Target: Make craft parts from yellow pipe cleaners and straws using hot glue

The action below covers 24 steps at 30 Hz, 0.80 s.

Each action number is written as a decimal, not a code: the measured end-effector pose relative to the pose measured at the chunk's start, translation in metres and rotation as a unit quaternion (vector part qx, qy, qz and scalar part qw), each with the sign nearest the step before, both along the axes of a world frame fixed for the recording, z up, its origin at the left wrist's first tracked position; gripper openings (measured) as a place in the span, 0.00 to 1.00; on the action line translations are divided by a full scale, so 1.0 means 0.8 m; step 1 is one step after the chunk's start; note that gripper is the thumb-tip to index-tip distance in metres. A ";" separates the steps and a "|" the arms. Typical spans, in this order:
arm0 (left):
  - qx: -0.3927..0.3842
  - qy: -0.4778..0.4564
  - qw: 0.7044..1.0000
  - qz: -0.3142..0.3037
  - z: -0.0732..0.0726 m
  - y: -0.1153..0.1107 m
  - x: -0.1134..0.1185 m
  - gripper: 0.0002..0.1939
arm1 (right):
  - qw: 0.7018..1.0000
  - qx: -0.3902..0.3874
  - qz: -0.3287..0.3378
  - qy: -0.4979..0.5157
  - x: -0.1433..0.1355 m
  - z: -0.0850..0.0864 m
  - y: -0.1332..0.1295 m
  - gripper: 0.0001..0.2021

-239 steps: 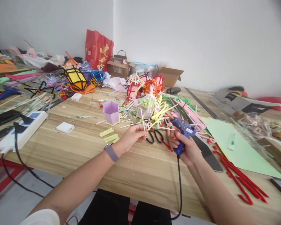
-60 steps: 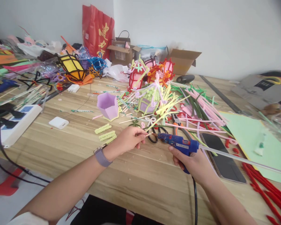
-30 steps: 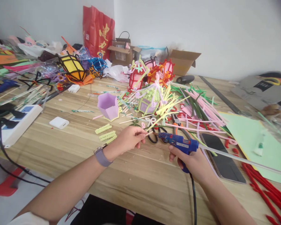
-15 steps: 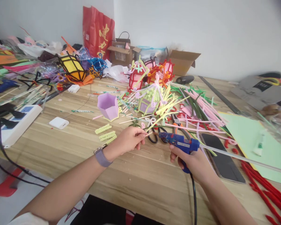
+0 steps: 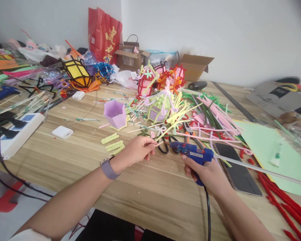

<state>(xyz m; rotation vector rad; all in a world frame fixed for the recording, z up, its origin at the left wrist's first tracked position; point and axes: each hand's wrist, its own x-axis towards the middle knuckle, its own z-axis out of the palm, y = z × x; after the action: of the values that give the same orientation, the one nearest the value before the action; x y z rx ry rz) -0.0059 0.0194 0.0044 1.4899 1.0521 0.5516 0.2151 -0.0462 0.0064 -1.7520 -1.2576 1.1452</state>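
Head view, near the desk's front edge: the left hand (image 5: 137,150) pinches a thin stick (image 5: 159,144) between thumb and fingertips, its free end pointing right. The right hand (image 5: 205,170) is wrapped tight around the grip of a blue glue gun (image 5: 192,152), whose nozzle sits just beside the stick's tip; I cannot tell whether they touch. A long clear glue stick (image 5: 261,170) trails out of the gun's back toward the desk's right edge, over a dark phone (image 5: 237,172).

The likely trouble is hot glue. The pinching fingertips sit near the nozzle, so a heavy squeeze could run glue onto them, or drip it on the bare wood (image 5: 150,187). The trailing glue stick could sweep the red pipe cleaners (image 5: 278,197).

Farther back lie scissors (image 5: 165,147), a purple paper cup (image 5: 115,115) and a pipe-cleaner pile (image 5: 205,113) toward the far edge.
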 end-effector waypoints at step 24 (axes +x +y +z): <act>0.002 0.005 1.000 -0.004 0.000 0.000 0.000 0.13 | 1.000 -0.013 -0.020 -0.001 0.001 -0.004 -0.001 0.24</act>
<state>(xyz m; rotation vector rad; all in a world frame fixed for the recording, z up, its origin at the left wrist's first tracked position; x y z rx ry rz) -0.0062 0.0193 0.0046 1.5004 1.0529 0.5429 0.2163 -0.0471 0.0031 -1.7901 -1.2099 1.1419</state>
